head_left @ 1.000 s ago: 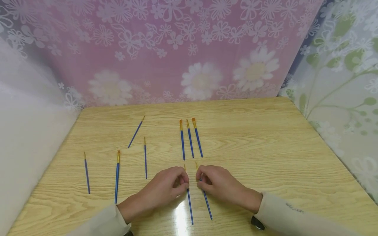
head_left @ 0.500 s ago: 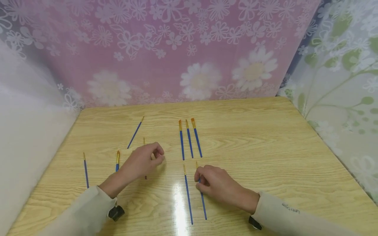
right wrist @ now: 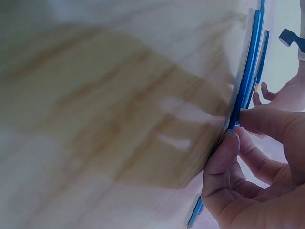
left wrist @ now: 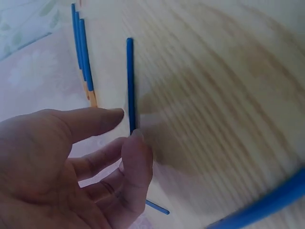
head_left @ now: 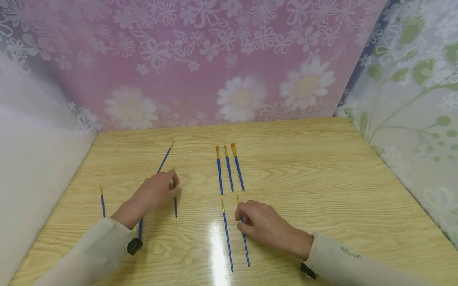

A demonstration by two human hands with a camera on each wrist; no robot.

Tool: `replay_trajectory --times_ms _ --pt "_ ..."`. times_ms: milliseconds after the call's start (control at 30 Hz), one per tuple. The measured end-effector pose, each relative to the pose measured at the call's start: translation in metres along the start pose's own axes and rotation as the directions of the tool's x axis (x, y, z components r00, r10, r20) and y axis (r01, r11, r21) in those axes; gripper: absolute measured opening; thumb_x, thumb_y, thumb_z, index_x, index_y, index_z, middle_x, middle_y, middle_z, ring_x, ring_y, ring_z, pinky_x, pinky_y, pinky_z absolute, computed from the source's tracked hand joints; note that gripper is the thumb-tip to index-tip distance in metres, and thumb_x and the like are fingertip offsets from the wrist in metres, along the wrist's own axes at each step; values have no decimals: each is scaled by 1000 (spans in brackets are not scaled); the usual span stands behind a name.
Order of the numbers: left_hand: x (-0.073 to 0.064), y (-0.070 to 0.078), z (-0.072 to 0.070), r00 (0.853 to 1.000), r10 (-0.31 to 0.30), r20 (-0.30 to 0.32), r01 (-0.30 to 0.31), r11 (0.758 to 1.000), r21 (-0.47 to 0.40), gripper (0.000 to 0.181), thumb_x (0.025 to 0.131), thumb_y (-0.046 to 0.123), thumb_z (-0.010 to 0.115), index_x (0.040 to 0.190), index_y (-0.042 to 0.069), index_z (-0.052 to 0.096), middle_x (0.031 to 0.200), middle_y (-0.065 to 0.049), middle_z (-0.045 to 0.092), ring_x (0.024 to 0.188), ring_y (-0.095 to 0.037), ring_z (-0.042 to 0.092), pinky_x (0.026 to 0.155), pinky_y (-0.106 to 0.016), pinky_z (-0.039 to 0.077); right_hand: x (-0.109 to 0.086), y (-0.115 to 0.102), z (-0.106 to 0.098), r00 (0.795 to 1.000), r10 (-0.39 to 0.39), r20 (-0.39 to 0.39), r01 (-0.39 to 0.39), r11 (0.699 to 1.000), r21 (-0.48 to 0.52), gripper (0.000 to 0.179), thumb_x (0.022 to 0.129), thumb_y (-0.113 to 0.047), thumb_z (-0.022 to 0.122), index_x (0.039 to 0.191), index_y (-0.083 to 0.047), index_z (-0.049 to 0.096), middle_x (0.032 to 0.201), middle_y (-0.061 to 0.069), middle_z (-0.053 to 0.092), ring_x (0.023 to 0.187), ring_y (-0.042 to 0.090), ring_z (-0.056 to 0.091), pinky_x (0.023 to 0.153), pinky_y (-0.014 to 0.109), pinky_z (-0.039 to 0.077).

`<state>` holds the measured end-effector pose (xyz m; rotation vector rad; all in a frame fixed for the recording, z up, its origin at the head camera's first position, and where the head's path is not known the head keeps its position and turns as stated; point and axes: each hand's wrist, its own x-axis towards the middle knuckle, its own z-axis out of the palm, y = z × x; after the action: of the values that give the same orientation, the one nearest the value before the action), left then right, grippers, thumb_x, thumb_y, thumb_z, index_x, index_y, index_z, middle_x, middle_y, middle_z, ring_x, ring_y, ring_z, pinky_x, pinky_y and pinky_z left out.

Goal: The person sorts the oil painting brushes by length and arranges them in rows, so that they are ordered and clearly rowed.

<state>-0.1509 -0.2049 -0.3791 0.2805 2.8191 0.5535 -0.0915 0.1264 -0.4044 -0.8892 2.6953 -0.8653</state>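
Note:
My left hand (head_left: 154, 194) is at a thin blue paintbrush (head_left: 175, 208) lying left of the table's middle. In the left wrist view its thumb and bent fingers (left wrist: 136, 152) stand on either side of the handle (left wrist: 130, 81), with a narrow gap at the thumb. My right hand (head_left: 266, 222) pinches another thin blue paintbrush (head_left: 246, 250) between thumb and forefinger, its handle (right wrist: 246, 71) flat along the table. Just left of that one lies a similar paintbrush (head_left: 228, 238), nearly parallel and untouched.
Three paintbrushes (head_left: 229, 172) lie side by side farther back. A slanted paintbrush (head_left: 164, 159) lies beyond my left hand. A thicker paintbrush (head_left: 140, 228) is partly hidden under the left forearm, and a thin paintbrush (head_left: 102, 202) lies farther left. A flowered curtain (head_left: 200, 79) hangs behind the wooden table (head_left: 304, 159).
My left hand has let go of the near middle paintbrush and moved left to another thin one. My right hand has turned its paintbrush slightly, more in line with its neighbour.

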Motion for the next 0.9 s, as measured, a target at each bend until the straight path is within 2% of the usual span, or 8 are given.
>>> replay_trajectory --times_ms 200,433,533,667,733,900 --pt "-1 3 2 1000 0 3 0 1000 27 16 107 14 66 121 6 64 106 -9 65 86 -22 57 77 -42 50 0 0 0 1000 18 5 -18 1000 12 6 101 -13 75 102 -16 70 86 -10 59 78 1 51 70 23 46" --pt "-2 6 4 998 49 -43 -47 997 57 16 106 6 66 121 8 67 116 -12 70 100 -26 66 86 -48 55 -1 0 0 1000 13 7 -13 1000 16 6 101 -14 75 102 -16 70 87 -11 59 78 1 51 70 23 46" --pt "-2 6 4 998 44 -48 -41 997 60 19 106 7 65 124 10 66 119 -12 72 104 -28 69 87 -50 56 -1 -1 0 1000 11 7 -11 1000 14 6 101 -13 76 102 -16 70 87 -10 59 78 1 51 70 23 46" --pt "1 8 4 999 -15 -33 17 996 89 23 104 10 65 127 10 64 117 -11 75 96 -27 69 79 -47 55 0 -1 0 1000 16 6 -16 1000 14 6 101 -13 76 102 -16 70 87 -10 59 78 1 51 70 23 47" --pt "3 9 5 999 -40 -25 43 992 121 20 105 11 65 124 9 64 110 -10 75 87 -25 66 71 -42 53 0 -2 0 1000 22 5 -22 1000 12 6 100 -13 76 101 -15 70 86 -11 60 78 1 51 70 24 47" --pt "4 14 9 999 -15 -45 23 980 198 4 106 10 63 107 7 60 88 -9 66 72 -24 58 61 -37 48 0 -2 0 999 41 5 -41 999 7 5 100 -12 76 101 -14 71 86 -10 60 79 1 52 72 24 48"
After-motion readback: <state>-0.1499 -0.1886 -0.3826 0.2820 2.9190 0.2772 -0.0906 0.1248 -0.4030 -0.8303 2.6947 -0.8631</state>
